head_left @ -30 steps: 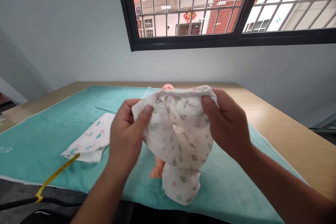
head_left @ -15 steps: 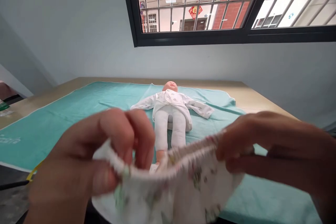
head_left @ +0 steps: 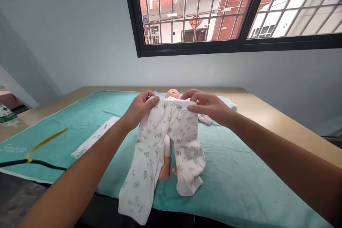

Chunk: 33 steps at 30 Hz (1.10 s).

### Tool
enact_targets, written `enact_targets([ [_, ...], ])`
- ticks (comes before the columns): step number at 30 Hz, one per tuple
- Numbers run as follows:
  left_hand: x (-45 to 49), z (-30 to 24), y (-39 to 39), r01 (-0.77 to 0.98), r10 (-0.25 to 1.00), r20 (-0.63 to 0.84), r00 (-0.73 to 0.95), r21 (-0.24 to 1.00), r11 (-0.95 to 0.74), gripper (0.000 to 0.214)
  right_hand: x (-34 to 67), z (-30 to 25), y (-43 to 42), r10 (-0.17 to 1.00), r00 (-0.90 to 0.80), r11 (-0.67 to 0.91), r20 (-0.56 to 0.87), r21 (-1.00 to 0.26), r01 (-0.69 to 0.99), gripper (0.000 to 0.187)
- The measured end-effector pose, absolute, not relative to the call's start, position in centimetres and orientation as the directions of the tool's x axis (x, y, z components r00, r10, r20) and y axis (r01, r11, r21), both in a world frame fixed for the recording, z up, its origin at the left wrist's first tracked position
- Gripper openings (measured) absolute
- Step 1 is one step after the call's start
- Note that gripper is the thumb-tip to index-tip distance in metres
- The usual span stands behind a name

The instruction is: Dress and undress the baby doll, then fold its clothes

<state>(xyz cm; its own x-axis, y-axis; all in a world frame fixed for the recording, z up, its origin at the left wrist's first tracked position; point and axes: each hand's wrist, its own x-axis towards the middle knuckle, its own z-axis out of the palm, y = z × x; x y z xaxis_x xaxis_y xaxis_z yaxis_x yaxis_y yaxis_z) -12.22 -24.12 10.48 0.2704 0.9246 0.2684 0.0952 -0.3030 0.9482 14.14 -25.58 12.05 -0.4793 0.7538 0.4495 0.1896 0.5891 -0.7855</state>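
White baby pants printed with small animal faces hang by their waistband, legs downward, in front of a baby doll. My left hand pinches the waistband's left corner, thumb on the near side. At the right corner, my right hand grips the same band with thumb and fingers. Behind the cloth lies the doll on its back; its head, part of a sleeve and its feet show around the pants. Most of its body is hidden.
A teal towel covers much of the wooden table. Left of my left arm lies a white printed packet. A black cable with a yellow tie crosses the towel. A bottle lies at the far left edge.
Both hands have moved forward, away from me, carrying the pants over the doll. The pants, bunched close to me before, now hang spread with both legs showing.
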Motion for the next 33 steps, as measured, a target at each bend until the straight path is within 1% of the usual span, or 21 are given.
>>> enact_targets([
  [2,-12.5,10.6,-24.7,0.268,0.891,0.299,0.341,0.878,-0.397,0.032,13.6,12.9,-27.7,0.660,-0.576,0.654,0.483,-0.746,0.123,0.025],
  [4,-12.7,11.2,-25.2,0.405,0.865,0.353,0.356,0.776,-0.484,0.032,13.0,13.9,-29.5,0.571,-0.651,0.737,0.499,-0.661,0.140,0.024],
  [5,-12.8,11.6,-25.3,0.457,0.852,0.391,0.348,0.723,-0.518,0.033,12.8,14.4,-30.1,0.546,-0.666,0.773,0.509,-0.612,0.165,0.023],
  [7,-12.9,12.3,-25.2,0.525,0.823,0.461,0.331,0.634,-0.567,0.035,12.4,14.9,-30.6,0.522,-0.694,0.810,0.496,-0.544,0.220,0.023],
  [9,-12.9,12.6,-25.0,0.553,0.802,0.492,0.339,0.586,-0.592,0.040,12.3,14.8,-30.2,0.523,-0.727,0.808,0.445,-0.531,0.256,0.024],
  [10,-12.9,12.7,-24.9,0.553,0.799,0.495,0.342,0.581,-0.597,0.043,12.4,14.6,-29.7,0.529,-0.742,0.796,0.411,-0.545,0.265,0.024],
  [12,-12.9,12.6,-24.6,0.528,0.808,0.488,0.330,0.614,-0.586,0.047,12.7,14.0,-28.6,0.552,-0.743,0.756,0.378,-0.603,0.255,0.026],
  [14,-12.8,12.4,-24.5,0.487,0.837,0.452,0.307,0.681,-0.547,0.047,13.2,13.3,-27.8,0.592,-0.708,0.686,0.385,-0.702,0.192,0.029],
  [16,-12.9,12.4,-24.3,0.463,0.864,0.400,0.305,0.730,-0.502,0.047,13.6,13.0,-27.7,0.627,-0.666,0.604,0.404,-0.792,0.089,0.033],
  [18,-13.0,12.6,-24.1,0.469,0.873,0.375,0.313,0.738,-0.485,0.048,13.8,13.1,-28.2,0.642,-0.650,0.541,0.407,-0.841,0.009,0.039],
  [19,-13.1,12.8,-23.9,0.476,0.871,0.382,0.310,0.731,-0.490,0.048,13.8,13.4,-28.6,0.638,-0.669,0.520,0.381,-0.854,0.009,0.042],
  [20,-13.3,13.0,-23.8,0.482,0.866,0.399,0.302,0.720,-0.499,0.048,13.8,13.8,-29.0,0.629,-0.705,0.504,0.328,-0.862,0.049,0.045],
  [22,-13.6,13.5,-23.6,0.487,0.856,0.443,0.266,0.705,-0.516,0.048,13.7,14.6,-29.5,0.608,-0.785,0.474,0.119,-0.848,0.238,0.045],
  [23,-13.7,13.6,-23.6,0.486,0.853,0.461,0.245,0.703,-0.519,0.047,13.6,14.8,-29.5,0.601,-0.799,0.456,-0.015,-0.815,0.358,0.042],
  [25,-13.7,13.8,-23.5,0.480,0.853,0.474,0.218,0.709,-0.516,0.047,13.4,14.4,-29.1,0.588,-0.768,0.425,-0.252,-0.712,0.559,0.038],
  [27,-13.2,13.5,-23.6,0.478,0.851,0.462,0.251,0.705,-0.524,0.048,13.3,12.5,-28.9,0.551,-0.740,0.433,-0.386,-0.626,0.649,0.040],
  [28,-12.8,13.3,-23.6,0.479,0.844,0.453,0.289,0.695,-0.537,0.049,13.3,11.1,-29.0,0.516,-0.752,0.467,-0.410,-0.602,0.648,0.039],
  [30,-11.9,12.6,-23.6,0.484,0.819,0.438,0.371,0.661,-0.573,0.050,13.4,7.8,-29.6,0.408,-0.833,0.572,-0.373,-0.607,0.552,0.032],
  [31,-11.6,12.2,-23.5,0.490,0.804,0.435,0.406,0.639,-0.593,0.050,13.3,6.2,-30.1,0.386,-0.871,0.626,-0.305,-0.606,0.490,0.032],
  [32,-11.3,11.8,-23.4,0.499,0.790,0.433,0.434,0.615,-0.611,0.051,13.3,5.1,-30.5,0.385,-0.894,0.656,-0.229,-0.614,0.439,0.036],
  [33,-11.2,11.4,-23.2,0.511,0.775,0.434,0.459,0.585,-0.630,0.051,13.2,4.4,-30.8,0.421,-0.898,0.655,-0.128,-0.642,0.399,0.040],
])
